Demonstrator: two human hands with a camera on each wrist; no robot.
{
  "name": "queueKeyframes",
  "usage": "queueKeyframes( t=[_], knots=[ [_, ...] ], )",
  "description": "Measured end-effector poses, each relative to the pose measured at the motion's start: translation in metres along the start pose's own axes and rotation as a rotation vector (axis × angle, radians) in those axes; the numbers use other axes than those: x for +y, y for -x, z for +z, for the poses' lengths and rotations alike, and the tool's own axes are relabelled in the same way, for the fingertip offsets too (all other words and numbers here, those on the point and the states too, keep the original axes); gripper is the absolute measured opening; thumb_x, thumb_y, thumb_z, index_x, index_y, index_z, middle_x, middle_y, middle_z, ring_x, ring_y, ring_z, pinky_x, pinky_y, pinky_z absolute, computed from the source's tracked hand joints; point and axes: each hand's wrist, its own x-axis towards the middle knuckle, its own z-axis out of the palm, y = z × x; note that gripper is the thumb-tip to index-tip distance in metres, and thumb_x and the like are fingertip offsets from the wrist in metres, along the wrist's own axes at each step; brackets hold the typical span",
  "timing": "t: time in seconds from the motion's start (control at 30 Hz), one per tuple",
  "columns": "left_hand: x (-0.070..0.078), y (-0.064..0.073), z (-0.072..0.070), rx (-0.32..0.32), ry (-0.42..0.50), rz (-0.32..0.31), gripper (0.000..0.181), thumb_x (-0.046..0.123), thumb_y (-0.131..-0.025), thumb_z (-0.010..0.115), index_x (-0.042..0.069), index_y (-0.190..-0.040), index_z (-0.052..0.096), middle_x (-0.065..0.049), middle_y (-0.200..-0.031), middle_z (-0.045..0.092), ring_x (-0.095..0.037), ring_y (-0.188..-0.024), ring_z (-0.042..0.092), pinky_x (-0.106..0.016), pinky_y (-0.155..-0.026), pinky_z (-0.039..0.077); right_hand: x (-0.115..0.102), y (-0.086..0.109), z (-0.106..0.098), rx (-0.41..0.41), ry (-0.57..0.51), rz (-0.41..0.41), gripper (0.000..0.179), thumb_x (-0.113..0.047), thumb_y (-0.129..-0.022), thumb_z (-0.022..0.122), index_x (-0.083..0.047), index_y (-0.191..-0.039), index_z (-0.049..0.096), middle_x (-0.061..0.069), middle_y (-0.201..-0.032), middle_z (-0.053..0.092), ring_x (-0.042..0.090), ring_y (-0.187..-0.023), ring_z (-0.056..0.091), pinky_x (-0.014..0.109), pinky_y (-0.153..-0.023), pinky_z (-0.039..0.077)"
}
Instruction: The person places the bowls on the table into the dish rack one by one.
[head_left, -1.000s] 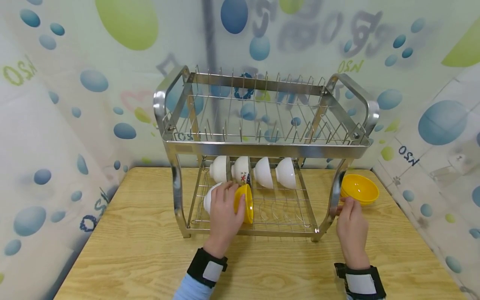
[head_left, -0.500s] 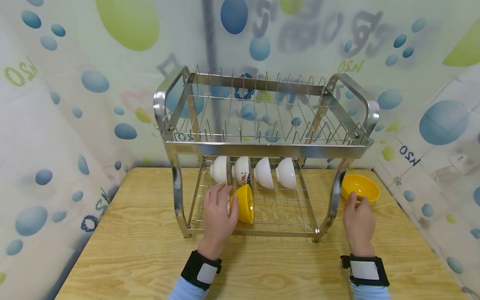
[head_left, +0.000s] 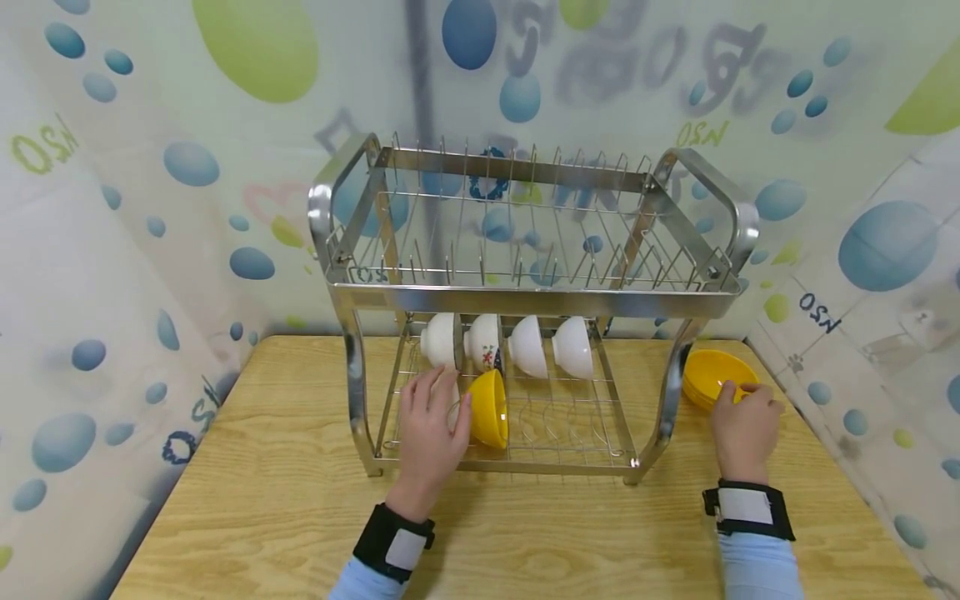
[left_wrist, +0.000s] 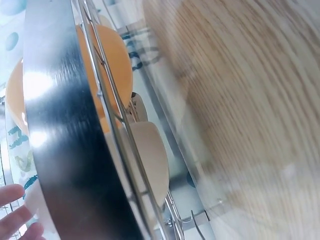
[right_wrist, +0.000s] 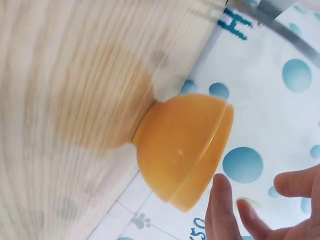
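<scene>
My left hand [head_left: 431, 429] is at the front left of the lower rack, beside an upright-edged yellow bowl [head_left: 489, 408]. Its fingers are loosely extended and grip nothing. Partly hidden behind it is a white bowl [left_wrist: 42, 212], whose side lies close to my fingers [left_wrist: 14, 220] in the left wrist view. My right hand [head_left: 746, 429] is at the near right rim of the yellow bowls [head_left: 708, 371] on the table. In the right wrist view two yellow bowls [right_wrist: 182, 145] are nested; the thumb and fingers are spread apart near the upper rim, and contact is unclear.
A two-tier metal dish rack [head_left: 536, 302] stands on the wooden table [head_left: 555, 533]. Several white bowls [head_left: 527, 346] stand on edge in the lower tier's back row, one with a floral pattern. A patterned curtain [head_left: 247, 192] hangs behind. The rack's right leg [head_left: 670, 392] separates the hands.
My left hand has drawn back left from the yellow bowl, which stays in the rack. My right hand has moved right, from beside the rack's leg to the bowls' near right rim.
</scene>
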Motion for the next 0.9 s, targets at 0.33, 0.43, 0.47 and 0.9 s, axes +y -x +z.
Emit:
queueKeyframes(
  t=[0.33,0.43,0.47,0.9],
  knots=[
    [-0.008,0.006,-0.005,-0.056,-0.045,-0.022,0.039,0.024,-0.09,0.06,-0.002,-0.119,0.061,-0.02,-0.123,0.057,-0.036,-0.112,0.049,-0.05,-0.098,0.036,0.003,-0.021,-0.004,-0.082,0.017,0.075,0.065,-0.036,-0.099,0.029,0.015,-0.137,0.018,0.043,-0.127,0.03,0.055,-0.104,0.042,0.062,-0.091,0.041],
    [-0.009,0.007,-0.006,-0.062,-0.053,-0.026,0.04,0.025,-0.09,0.059,-0.001,-0.12,0.06,-0.019,-0.125,0.057,-0.037,-0.114,0.049,-0.051,-0.099,0.036,0.004,-0.026,-0.006,-0.098,0.037,0.091,0.067,-0.034,-0.098,0.029,0.017,-0.138,0.014,0.044,-0.127,0.03,0.056,-0.104,0.043,0.062,-0.091,0.041],
    [-0.01,0.008,-0.006,-0.064,-0.054,-0.027,0.04,0.025,-0.09,0.059,0.0,-0.121,0.06,-0.02,-0.125,0.057,-0.037,-0.114,0.049,-0.051,-0.099,0.037,0.005,-0.028,-0.006,-0.104,0.048,0.091,0.067,-0.033,-0.098,0.03,0.018,-0.138,0.013,0.045,-0.126,0.029,0.057,-0.103,0.043,0.062,-0.09,0.042],
    [-0.024,0.012,-0.011,-0.027,-0.093,0.001,0.041,0.02,-0.08,0.068,-0.003,-0.115,0.062,-0.022,-0.121,0.058,-0.039,-0.111,0.052,-0.053,-0.098,0.038,0.006,-0.049,-0.008,-0.225,0.209,0.091,0.061,-0.025,-0.096,0.027,0.029,-0.124,0.03,0.043,-0.116,0.039,0.05,-0.094,0.046,0.059,-0.085,0.045]
  ],
)
